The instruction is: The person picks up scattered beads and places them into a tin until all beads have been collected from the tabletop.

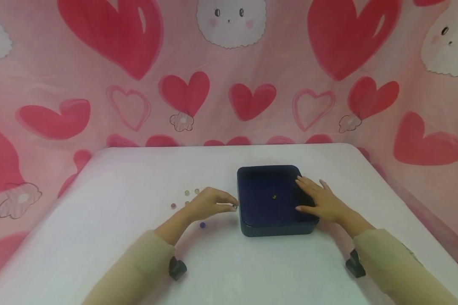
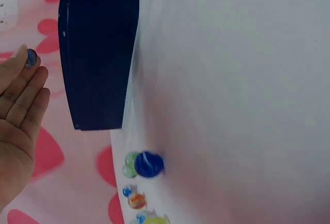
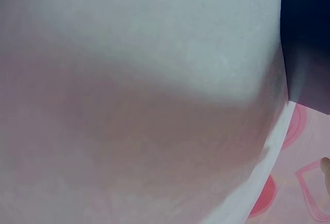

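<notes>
My left hand [image 1: 210,203] pinches a small glass marble [image 2: 31,58] between thumb and fingertip, close to the left wall of a dark blue square box [image 1: 278,229]. Inside the box, one yellowish marble [image 1: 274,197] lies on the floor near the middle. My right hand [image 1: 322,202] rests with spread fingers over the box's right rim. To the left on the table, a dark blue marble [image 1: 202,225] sits below my left wrist. Several other marbles lie beyond it, among them a reddish one [image 1: 173,206] and a pale yellow one [image 1: 187,193]; my left hand and arm partly cover this group.
Everything stands on a white table [image 1: 229,267] with rounded far corners. Behind it hangs a pink cloth [image 1: 213,55] printed with red hearts. Dark wrist devices [image 1: 177,268] are worn at both sleeves.
</notes>
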A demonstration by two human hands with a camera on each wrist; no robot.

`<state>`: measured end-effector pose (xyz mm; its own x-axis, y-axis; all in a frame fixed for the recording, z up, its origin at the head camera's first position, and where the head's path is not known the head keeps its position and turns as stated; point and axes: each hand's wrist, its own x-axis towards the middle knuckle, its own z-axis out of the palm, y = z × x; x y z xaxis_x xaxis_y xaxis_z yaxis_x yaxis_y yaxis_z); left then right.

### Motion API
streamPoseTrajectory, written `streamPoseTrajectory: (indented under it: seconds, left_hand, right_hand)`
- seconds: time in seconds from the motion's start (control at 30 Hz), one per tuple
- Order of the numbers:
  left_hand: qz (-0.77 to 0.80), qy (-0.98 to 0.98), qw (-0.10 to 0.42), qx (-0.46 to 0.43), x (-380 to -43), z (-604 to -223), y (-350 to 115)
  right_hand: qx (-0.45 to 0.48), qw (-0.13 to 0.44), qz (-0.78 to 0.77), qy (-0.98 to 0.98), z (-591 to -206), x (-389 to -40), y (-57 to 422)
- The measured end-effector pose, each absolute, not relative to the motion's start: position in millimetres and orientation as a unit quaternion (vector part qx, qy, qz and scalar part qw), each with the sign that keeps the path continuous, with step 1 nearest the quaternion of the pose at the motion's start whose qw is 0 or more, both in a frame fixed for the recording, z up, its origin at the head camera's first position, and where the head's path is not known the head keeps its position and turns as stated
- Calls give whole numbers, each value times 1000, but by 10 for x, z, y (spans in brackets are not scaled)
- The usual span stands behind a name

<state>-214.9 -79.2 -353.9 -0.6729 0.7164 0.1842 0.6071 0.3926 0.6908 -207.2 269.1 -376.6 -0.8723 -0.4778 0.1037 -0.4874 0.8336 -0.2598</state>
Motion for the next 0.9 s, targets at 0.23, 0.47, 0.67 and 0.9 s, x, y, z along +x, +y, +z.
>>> streamPoseTrajectory:
  seconds: [0.23,0.47,0.67,0.9]
  left_hand:
    - [389,824,64,408,-2198,-3553,-592]
    - [386,820,54,419,-2240,-3556,-407]
    - [381,822,54,419,-2262,-3590,-261]
    - [373,825,62,421,-2282,-3611,-126]
  right_hand:
    - [256,22,141,-956,-3788,-2081,2685]
    - [274,61,155,-947,-3835,-2091,2709]
    - [272,55,152,-948,-3822,-2096,2711]
    - [265,41,138,-954,-3807,-2105,2704]
